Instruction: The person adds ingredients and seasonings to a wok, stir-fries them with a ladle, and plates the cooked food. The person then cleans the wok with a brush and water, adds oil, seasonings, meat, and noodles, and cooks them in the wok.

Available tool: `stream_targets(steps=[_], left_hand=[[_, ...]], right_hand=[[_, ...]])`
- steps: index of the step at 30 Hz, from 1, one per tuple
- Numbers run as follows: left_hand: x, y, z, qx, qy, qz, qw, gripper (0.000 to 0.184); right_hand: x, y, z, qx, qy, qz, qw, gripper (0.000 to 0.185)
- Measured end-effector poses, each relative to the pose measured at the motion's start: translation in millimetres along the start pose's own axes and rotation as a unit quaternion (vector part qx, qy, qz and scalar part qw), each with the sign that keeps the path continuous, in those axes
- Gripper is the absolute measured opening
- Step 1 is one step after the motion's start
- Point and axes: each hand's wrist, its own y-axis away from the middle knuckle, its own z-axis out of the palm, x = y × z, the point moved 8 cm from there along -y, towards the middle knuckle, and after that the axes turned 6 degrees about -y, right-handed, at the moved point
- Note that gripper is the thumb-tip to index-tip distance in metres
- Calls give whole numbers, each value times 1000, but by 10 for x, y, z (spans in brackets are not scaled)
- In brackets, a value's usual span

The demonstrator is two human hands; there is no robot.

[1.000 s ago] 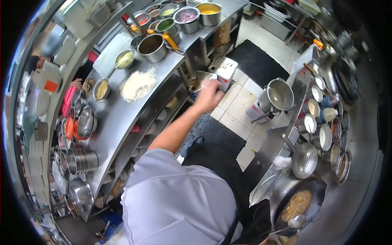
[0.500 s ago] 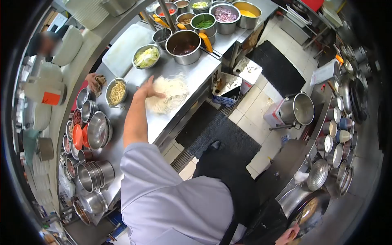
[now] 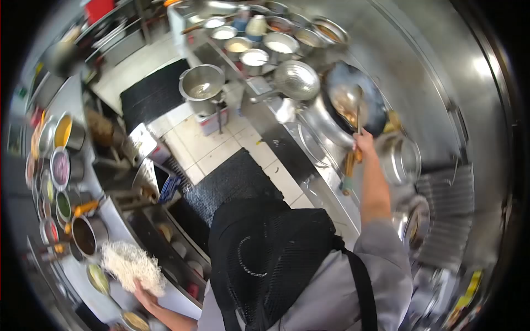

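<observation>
My left hand is at the near edge of a pile of pale thin noodles over the steel counter at the left. Its thumb shows against the noodles and the other fingers are mostly hidden, seemingly closed round the strands. Far to the right, my right hand is wrapped round the handle of a ladle. The ladle reaches into a dark wok, where some brownish food lies under haze or steam. Just below my right hand is another handle, wooden with a green part.
A dark sauce pot, a bowl of cut cabbage and a bowl of yellow noodles stand by the pale noodles. Beyond the wok are a perforated strainer and several seasoning containers. A large pot stands across the floor mat.
My view has swung right, from the counter to the stove. The left hand, earlier spread on the noodles, now has its fingers tucked into them. My right hand, with the ladle, is now fully visible.
</observation>
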Motion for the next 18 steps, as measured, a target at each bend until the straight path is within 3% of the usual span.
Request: stream_targets(steps=[1,2,3,5,6,7,8,9,11,13,14,15,16,18], left_hand=[[295,232,464,-23,18,50,998,66],[361,165,600,-29,5,68,997,66],[366,84,714,-32,-5,85,996,66],[570,108,1341,-77,-28,110,991,66],[606,33,1598,-110,-35,102,988,65],[665,38,1921,-137,-50,92,985,64],[760,79,2311,-169,-48,104,979,63],[858,129,2771,-205,-50,116,971,62],[1032,264,3747,-299,-40,138,943,60],[1137,446,4588,-354,-50,146,923,60],[1200,630,5006,-371,-48,159,914,58],[1250,828,5397,-387,-44,174,904,57],[1239,956,5724,-401,-66,168,898,55],[1167,1006,6283,-400,-106,186,891,50]], right_hand=[[-27,88,-63,34,178,-20,983,61],[337,-187,-155,146,373,-189,896,56],[467,-119,-185,151,367,-176,901,56],[564,154,-72,106,264,-84,955,32],[62,691,-17,72,105,-12,992,31],[40,619,-128,75,98,-8,992,31],[112,502,-100,-13,-90,25,996,20],[128,419,-108,-95,-278,55,954,11],[50,241,-246,-149,-361,68,918,15],[320,16,-480,-15,-263,29,964,39],[537,-27,-508,-10,-271,34,962,39],[557,-1,-653,72,-8,-103,992,49],[494,134,-663,147,258,-229,927,59],[480,498,-622,142,276,-79,947,60]])
